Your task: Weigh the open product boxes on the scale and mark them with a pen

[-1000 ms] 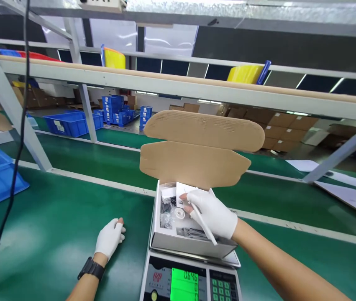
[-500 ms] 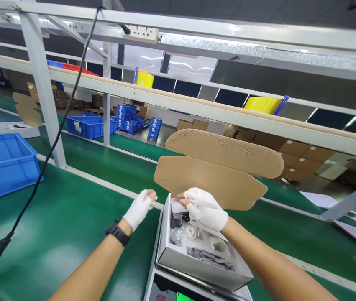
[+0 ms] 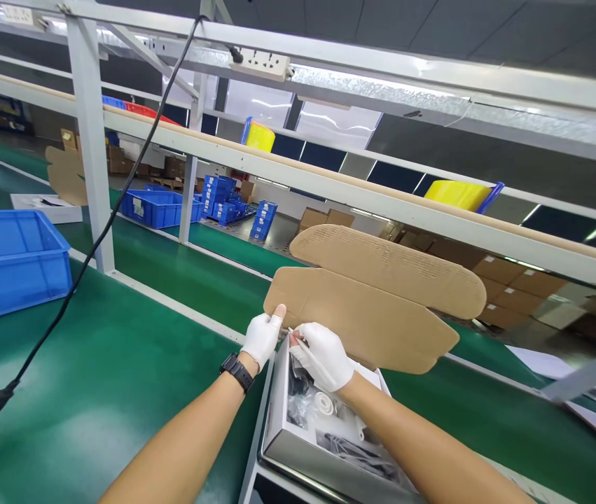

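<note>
- Cardboard lid flap [image 3: 365, 315]: brown corrugated board, matt, fluting faintly ribbing its face.
- Box body [image 3: 298, 448], below the flap: pale grey card, smooth, slight sheen.
- Bags [image 3: 298, 409], below the flap: clear plastic film, glossy, crinkled.
- Left hand [image 3: 262, 337] and right hand [image 3: 323, 355], at the flap's lower left corner: white knitted cloth gloves, matt.
- Thin white stick [image 3: 300, 341], in the right hand: smooth.
- Wristwatch [image 3: 236, 371], below-left of the flap: black, matt.
- Conveyor belt [image 3: 92, 378], left of the flap: green, smooth, soft sheen.
- Crate [image 3: 8, 266], far left of the flap: blue moulded plastic, semi-gloss.
- Frame post [image 3: 90, 126], upper left of the flap: pale painted metal, smooth.
- Cable [image 3: 45, 334], left of the flap: black, rubbery, matt.
</note>
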A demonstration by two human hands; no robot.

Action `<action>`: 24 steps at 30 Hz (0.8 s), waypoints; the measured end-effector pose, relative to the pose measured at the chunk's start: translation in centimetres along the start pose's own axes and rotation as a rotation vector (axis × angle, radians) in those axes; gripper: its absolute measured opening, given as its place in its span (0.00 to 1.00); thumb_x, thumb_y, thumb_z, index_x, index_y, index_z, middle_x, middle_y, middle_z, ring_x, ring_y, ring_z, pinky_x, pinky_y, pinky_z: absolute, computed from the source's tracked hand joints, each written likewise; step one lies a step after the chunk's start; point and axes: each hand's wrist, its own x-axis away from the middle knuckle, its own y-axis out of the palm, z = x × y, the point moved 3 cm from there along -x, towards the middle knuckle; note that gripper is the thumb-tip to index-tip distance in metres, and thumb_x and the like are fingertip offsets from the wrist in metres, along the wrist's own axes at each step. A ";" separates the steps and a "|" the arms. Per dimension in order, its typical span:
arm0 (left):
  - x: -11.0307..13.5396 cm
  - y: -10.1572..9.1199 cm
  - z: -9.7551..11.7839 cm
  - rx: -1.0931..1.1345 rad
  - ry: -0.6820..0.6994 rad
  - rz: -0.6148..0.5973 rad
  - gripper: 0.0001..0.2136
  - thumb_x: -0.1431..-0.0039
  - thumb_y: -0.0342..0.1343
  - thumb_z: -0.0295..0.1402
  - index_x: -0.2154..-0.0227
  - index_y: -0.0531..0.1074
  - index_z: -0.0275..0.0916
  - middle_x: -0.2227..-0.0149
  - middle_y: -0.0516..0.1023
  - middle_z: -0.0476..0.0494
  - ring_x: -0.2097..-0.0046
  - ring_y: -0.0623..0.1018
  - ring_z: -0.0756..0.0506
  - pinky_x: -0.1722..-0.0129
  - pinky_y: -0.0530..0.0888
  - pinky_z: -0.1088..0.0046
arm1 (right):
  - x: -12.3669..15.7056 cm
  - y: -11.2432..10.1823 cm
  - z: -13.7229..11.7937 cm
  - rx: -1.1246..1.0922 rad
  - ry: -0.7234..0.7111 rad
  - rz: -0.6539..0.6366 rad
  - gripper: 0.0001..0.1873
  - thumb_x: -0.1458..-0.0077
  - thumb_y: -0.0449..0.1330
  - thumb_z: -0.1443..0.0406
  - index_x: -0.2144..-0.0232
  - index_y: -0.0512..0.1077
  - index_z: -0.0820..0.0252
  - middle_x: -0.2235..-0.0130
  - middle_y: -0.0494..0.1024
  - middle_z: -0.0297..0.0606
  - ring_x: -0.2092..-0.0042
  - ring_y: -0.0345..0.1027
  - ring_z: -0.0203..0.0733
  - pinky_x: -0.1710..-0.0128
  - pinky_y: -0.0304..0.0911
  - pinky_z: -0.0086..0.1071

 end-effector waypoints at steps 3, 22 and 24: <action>-0.1 0.0 -0.1 -0.020 -0.008 0.016 0.25 0.51 0.49 0.58 0.78 0.69 0.37 0.76 0.76 0.38 0.71 0.76 0.44 0.71 0.69 0.71 | 0.0 0.0 0.0 0.002 -0.010 -0.007 0.14 0.40 0.48 0.62 0.77 0.63 0.59 0.75 0.70 0.36 0.72 0.63 0.39 0.70 0.54 0.31; -0.3 0.1 -0.3 -0.010 -0.017 0.014 0.24 0.51 0.51 0.57 0.80 0.68 0.38 0.79 0.74 0.40 0.72 0.75 0.44 0.73 0.67 0.72 | 0.2 -0.1 -0.1 -0.053 -0.026 0.011 0.15 0.39 0.47 0.62 0.78 0.61 0.59 0.75 0.68 0.37 0.72 0.62 0.38 0.70 0.56 0.30; -0.3 0.1 -0.3 -0.007 -0.008 0.012 0.24 0.51 0.51 0.57 0.80 0.68 0.38 0.78 0.75 0.40 0.72 0.75 0.44 0.73 0.67 0.72 | 0.3 -0.1 0.0 -0.062 -0.027 0.007 0.15 0.39 0.47 0.62 0.77 0.61 0.59 0.75 0.69 0.37 0.71 0.62 0.38 0.69 0.56 0.30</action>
